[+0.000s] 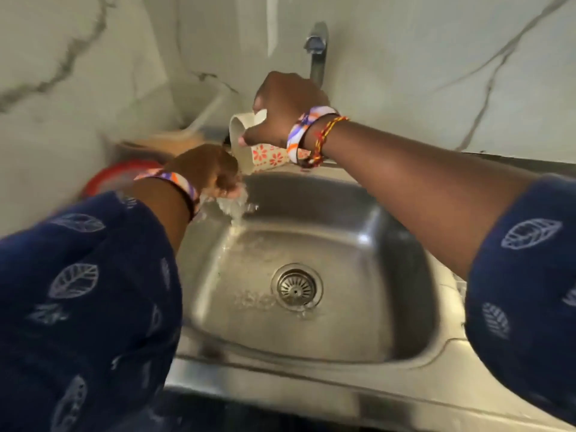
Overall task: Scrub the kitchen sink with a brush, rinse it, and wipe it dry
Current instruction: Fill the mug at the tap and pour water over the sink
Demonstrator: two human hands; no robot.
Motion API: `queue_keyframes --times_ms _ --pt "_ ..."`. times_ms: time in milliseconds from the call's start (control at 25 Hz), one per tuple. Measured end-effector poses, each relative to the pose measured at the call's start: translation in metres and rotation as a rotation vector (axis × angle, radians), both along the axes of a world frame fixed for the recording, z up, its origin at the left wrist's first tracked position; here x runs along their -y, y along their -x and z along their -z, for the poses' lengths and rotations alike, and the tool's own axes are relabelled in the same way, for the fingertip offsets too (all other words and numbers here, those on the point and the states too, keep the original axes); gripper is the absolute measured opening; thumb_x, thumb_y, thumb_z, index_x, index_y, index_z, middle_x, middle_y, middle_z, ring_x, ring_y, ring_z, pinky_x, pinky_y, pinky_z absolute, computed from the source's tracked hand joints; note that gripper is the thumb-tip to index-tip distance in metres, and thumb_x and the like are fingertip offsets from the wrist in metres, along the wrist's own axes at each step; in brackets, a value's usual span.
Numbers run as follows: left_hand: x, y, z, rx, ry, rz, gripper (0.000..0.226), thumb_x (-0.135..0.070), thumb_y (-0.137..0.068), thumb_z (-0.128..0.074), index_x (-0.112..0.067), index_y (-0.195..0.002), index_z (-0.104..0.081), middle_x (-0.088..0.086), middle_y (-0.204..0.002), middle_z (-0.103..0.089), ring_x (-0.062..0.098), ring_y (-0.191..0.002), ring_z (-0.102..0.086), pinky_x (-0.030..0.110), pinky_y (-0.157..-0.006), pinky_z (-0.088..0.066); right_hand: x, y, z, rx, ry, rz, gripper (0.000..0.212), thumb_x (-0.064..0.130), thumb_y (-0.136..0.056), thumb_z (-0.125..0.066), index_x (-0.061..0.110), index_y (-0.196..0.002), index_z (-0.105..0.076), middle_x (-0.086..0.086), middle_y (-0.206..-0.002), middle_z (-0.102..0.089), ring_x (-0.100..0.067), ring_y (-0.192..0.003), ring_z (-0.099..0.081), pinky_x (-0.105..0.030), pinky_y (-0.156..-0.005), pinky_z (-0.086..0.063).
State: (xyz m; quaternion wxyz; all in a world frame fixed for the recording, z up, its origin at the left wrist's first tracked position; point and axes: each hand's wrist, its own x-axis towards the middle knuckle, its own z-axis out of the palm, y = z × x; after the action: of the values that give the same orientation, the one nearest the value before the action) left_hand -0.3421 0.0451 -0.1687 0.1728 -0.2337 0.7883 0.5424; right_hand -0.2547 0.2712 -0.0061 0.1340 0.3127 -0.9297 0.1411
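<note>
**Pouring water over a steel sink**

Right hand (pixel 286 101) curled round a cream ceramic mug (pixel 249 141) with orange flower print, tipped on its side near the back rim, below the curved chrome tap (pixel 318 51). Left hand (pixel 207 171), blurred, fingers cupped loosely under the mug's mouth at the back left corner; whether pinching anything, cannot tell. Clear water (pixel 232 205) spilling from under that hand, frothing down the back wall onto the floor of the basin. Stainless steel sink (pixel 374 213): rounded-square basin, brushed and wet, with a round slotted drain strainer (pixel 296 286) in the middle. Wide patterned bangles and a braided thread band on the wrists; dark blue sleeves with white leaf outlines. Glossy marble-veined wall behind. Left of the basin, blurred: a red round dish (pixel 106 179) and a tan bowl (pixel 149 148).
</note>
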Motion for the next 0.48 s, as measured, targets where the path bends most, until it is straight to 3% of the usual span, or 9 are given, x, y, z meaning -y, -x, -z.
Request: queue_keyframes --times_ms 40,80,160,280,400,480 --pt "-0.025 -0.066 -0.037 0.056 -0.033 -0.007 0.009 -0.001 -0.089 -0.059 0.0 -0.081 -0.055 0.015 -0.079 -0.062 0.027 -0.079 -0.06 0.035 -0.085 -0.052 0.006 -0.009 0.0 0.042 0.008 -0.03 0.047 0.052 -0.068 -0.072 0.021 -0.102 -0.064 0.003 -0.094 -0.061 -0.017 -0.086 -0.055 -0.023 -0.07 -0.036" --pt "-0.041 -0.099 -0.054 0.052 0.032 0.029 0.017 0.007 -0.092 -0.048 0.002 -0.077 -0.053 0.013 -0.07 -0.057 0.023 -0.068 -0.057 0.032 -0.07 -0.054 0.01 -0.02 -0.001 0.08 0.01 -0.058 0.043 0.052 -0.067 -0.074 0.021 -0.096 -0.064 0.005 -0.085 -0.057 -0.015 -0.081 -0.051 -0.02 -0.067 -0.034" --pt "-0.051 -0.148 -0.072 0.058 0.088 0.171 0.018 0.012 -0.092 -0.042 0.002 -0.083 -0.053 0.014 -0.071 -0.056 0.02 -0.058 -0.059 0.028 -0.05 -0.055 0.01 -0.044 -0.002 0.15 -0.012 -0.12 0.035 0.05 -0.067 -0.076 0.021 -0.078 -0.059 0.009 -0.065 -0.049 -0.014 -0.07 -0.049 -0.021 -0.055 -0.031" --pt "-0.063 -0.196 -0.07 0.094 0.189 0.409 0.02 0.016 -0.088 -0.045 -0.001 -0.089 -0.055 0.011 -0.078 -0.059 0.017 -0.064 -0.061 0.025 -0.058 -0.056 -0.009 -0.083 -0.004 0.248 -0.102 -0.179 0.035 0.045 -0.067 -0.078 0.014 -0.065 -0.061 0.002 -0.056 -0.047 -0.013 -0.057 -0.043 -0.022 -0.05 -0.031" --pt "-0.1 -0.232 -0.06 0.149 0.206 0.594 0.025 0.008 -0.09 -0.051 -0.001 -0.113 -0.057 0.007 -0.085 -0.061 0.019 -0.082 -0.061 0.028 -0.076 -0.054 -0.042 -0.119 -0.002 0.317 -0.266 -0.159 0.04 0.043 -0.068 -0.078 0.004 -0.065 -0.066 -0.001 -0.054 -0.046 -0.009 -0.051 -0.039 -0.015 -0.041 -0.027" --pt "-0.128 -0.249 -0.058 0.184 0.213 0.734 0.029 0.003 -0.094 -0.049 -0.001 -0.122 -0.054 0.01 -0.094 -0.062 0.018 -0.081 -0.059 0.027 -0.076 -0.052 -0.066 -0.136 0.0 0.316 -0.402 -0.087 0.042 0.044 -0.068 -0.077 0.004 -0.067 -0.067 0.0 -0.051 -0.046 -0.009 -0.044 -0.036 -0.015 -0.039 -0.027"
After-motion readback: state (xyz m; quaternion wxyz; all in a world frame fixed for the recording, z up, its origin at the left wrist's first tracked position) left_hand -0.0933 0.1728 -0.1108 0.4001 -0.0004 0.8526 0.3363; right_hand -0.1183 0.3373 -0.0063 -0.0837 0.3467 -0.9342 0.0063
